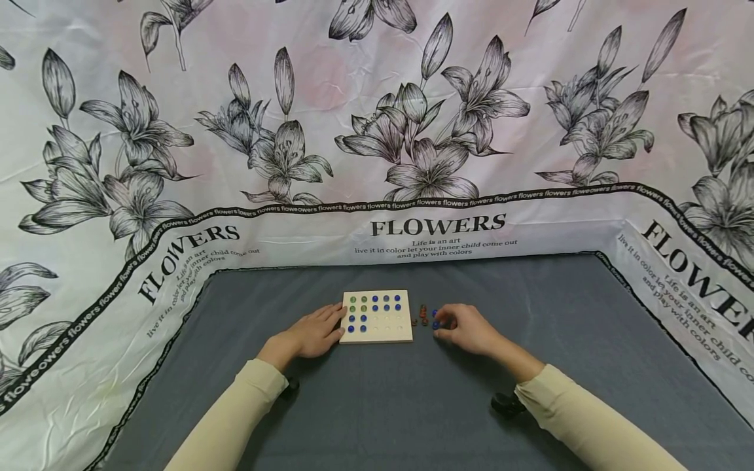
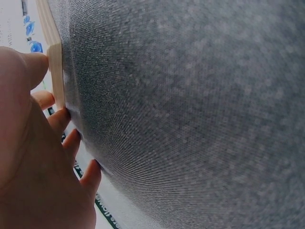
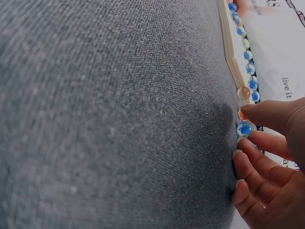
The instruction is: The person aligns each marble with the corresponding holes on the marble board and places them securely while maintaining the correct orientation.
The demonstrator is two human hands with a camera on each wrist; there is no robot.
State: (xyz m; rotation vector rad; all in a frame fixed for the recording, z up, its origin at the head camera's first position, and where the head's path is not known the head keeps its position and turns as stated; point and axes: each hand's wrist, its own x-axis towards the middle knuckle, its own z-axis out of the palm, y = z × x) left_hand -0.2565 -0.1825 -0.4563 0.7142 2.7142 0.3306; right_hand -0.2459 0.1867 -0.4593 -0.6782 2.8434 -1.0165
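Note:
A pale wooden board with rows of round hollows lies on the grey cloth. Green marbles fill its far left hollows, with blue marbles beside and below them. At the board's left edge my left hand rests, thumb and fingertips touching it, fingers spread. To the right of the board my right hand pinches a blue marble between thumb and index fingertip, low over the cloth. Several orange-brown marbles lie between board and right hand. Another blue marble is close to the right fingers.
Grey cloth covers the table, bordered by a white floral sheet with printed lettering that rises behind it. Dark straps show beneath the wrists.

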